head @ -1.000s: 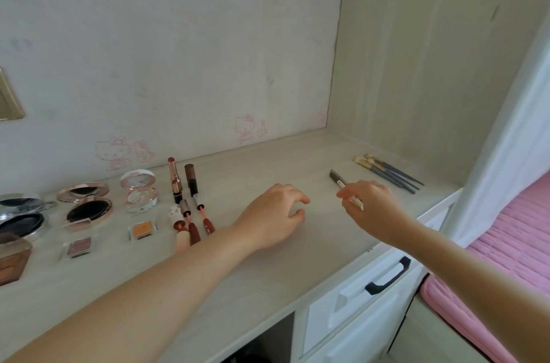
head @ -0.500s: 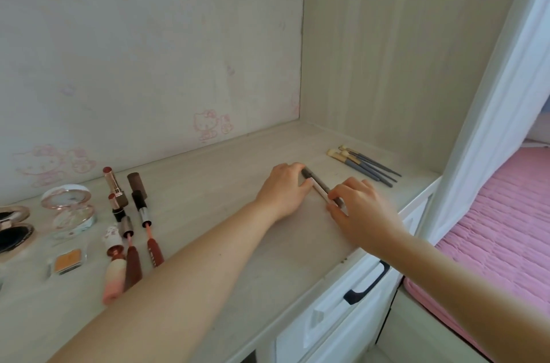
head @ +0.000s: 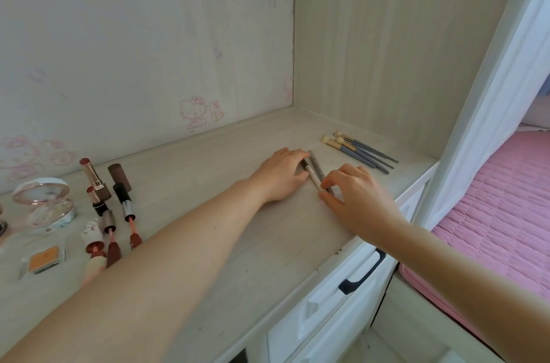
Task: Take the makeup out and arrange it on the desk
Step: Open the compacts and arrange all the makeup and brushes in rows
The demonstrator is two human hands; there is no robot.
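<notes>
While the pale wood-grain desk [head: 208, 243] bears them near its right front edge, the left hand [head: 279, 176] pinches the far ends and the right hand [head: 357, 199] the near ends of two slim makeup pencils [head: 314, 177], white and grey, side by side, near blue-handled brushes [head: 357, 151].

Two pencils [head: 315, 173] side by side on the desk [head: 208, 172], left hand [head: 281, 176] at their far ends, right hand [head: 358, 200] at their near ends, brushes [head: 355, 150] just right of them, lipsticks [head: 110, 205] well left, compact [head: 44, 205] left of those, drawer [head: 327, 303] below the desk front, bed [head: 491, 214] to the right.
</notes>
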